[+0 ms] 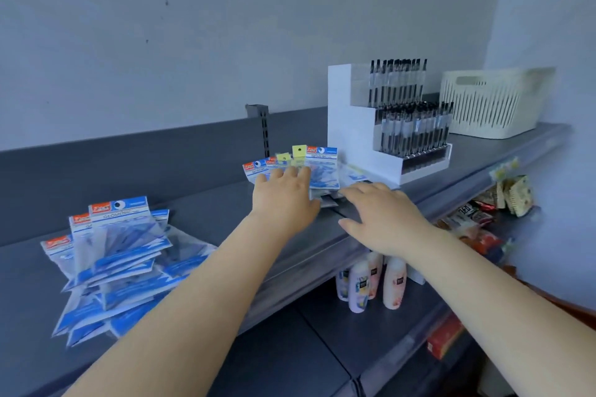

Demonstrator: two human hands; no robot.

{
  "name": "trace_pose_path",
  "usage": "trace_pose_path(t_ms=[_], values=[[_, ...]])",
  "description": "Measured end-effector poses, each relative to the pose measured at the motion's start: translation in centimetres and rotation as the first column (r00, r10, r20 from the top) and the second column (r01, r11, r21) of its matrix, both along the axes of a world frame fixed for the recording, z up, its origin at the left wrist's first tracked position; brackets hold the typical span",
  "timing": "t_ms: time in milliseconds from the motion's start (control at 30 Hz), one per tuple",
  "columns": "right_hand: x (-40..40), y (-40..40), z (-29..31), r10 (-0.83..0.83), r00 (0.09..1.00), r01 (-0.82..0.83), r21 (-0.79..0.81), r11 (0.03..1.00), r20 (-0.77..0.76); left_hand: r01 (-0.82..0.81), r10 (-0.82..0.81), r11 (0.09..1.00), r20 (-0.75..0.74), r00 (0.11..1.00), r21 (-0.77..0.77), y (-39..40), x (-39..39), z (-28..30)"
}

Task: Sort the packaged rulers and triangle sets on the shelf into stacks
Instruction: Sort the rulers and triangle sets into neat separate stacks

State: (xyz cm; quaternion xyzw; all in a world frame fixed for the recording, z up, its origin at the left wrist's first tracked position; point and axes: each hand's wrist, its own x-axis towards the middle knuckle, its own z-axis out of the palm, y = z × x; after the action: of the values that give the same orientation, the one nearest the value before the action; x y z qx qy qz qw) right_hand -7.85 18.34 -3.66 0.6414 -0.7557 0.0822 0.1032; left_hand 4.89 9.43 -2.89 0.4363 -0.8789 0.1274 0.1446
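Under both hands (pixel 283 196) lie mixed packets (pixel 322 167).

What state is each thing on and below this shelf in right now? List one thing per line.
Left hand: open, on the small pile.
Right hand: open, palm down.
Small pile: fanned, unsorted.
Large pile: loosely heaped.
Pen display: upright, full.
Basket: upright.
Bottles: standing, lower shelf.

Stacked triangle sets (pixel 119 255) left on shelf (pixel 206 203), mixed packets (pixel 309 167) mid-shelf, pen display (pixel 390 126) behind-right, basket (pixel 493 103) far right
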Motion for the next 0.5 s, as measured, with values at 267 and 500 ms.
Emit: trace_pose_path(t_ms=[267, 500], values=[[-4.4, -4.8, 0.1, -0.04, 0.986, 0.043, -0.012, 0.999, 0.161, 0.006, -0.006, 1.0, 0.009, 1.0, 0.025, -3.6, -4.2, 0.3], [-7.3, -8.0, -0.6, 0.0, 0.956, 0.008, -0.024, 1.0, 0.292, -0.014, 0.015, 1.0, 0.117, 0.993, -0.009, -3.5, -5.3, -1.6]])
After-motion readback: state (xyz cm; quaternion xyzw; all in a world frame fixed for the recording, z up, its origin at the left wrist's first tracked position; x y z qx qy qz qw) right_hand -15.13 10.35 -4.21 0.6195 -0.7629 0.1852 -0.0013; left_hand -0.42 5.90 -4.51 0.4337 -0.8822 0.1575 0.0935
